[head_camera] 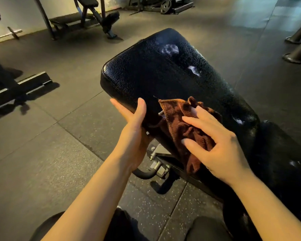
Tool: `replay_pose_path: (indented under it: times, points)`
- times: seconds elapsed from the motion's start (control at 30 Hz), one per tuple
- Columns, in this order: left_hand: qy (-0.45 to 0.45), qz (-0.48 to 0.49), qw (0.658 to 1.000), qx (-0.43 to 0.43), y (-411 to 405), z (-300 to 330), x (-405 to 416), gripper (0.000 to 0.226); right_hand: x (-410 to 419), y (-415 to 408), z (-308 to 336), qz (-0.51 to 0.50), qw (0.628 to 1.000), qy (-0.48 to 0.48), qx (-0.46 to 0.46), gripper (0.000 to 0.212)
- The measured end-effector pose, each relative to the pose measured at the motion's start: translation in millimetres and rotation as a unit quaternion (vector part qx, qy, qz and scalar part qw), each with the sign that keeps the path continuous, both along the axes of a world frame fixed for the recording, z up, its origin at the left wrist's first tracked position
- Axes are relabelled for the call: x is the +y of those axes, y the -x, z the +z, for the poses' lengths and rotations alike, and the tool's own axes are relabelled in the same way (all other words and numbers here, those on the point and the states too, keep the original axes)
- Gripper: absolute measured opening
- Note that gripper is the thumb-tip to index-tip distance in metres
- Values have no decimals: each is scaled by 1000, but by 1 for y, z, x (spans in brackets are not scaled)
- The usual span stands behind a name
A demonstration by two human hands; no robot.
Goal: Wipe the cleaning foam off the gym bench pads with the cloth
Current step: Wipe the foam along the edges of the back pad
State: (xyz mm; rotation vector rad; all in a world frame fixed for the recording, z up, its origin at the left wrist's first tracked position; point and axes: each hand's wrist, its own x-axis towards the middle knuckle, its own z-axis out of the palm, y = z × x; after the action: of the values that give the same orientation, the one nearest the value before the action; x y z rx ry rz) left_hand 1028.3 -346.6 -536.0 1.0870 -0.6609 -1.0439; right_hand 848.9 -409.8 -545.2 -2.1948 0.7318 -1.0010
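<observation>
I can't see the part of the cloth (181, 131) under my right hand (221, 145); its palm and fingers cover that stretch, and the pad (146, 72) beneath is hidden too. My left hand (134, 129) wraps the pad's near edge, so its fingers underneath are out of sight apart from one fingertip. The seat pad (276, 153) runs off the right edge and sits in deep shadow; I can't make out its surface beyond a few pale flecks. The frame (156, 164) below is mostly blocked by my arms and the pad. The far bench (87, 13) and weight plate (165, 6) are cropped by the top edge.
</observation>
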Motion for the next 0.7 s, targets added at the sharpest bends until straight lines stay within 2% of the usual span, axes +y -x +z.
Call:
replay_pose_path:
  times: [0.13, 0.23, 0.37, 0.53, 0.7]
  points:
    - [17, 2, 1000, 23, 0, -4, -5, 112, 2, -9, 6, -30, 998, 47, -5, 20]
    - [25, 5, 999, 39, 2, -4, -8, 108, 3, -21, 14, -32, 994, 101, -6, 13]
    - [39, 35, 998, 31, 5, -6, -8, 87, 1, -31, 28, -16, 994, 107, 17, 8]
    - [15, 11, 999, 36, 0, -3, -8, 107, 8, -42, 33, -29, 992, 125, 15, 5]
    - [19, 41, 999, 25, 4, -1, -3, 89, 15, -24, 17, -31, 990, 135, 29, 7]
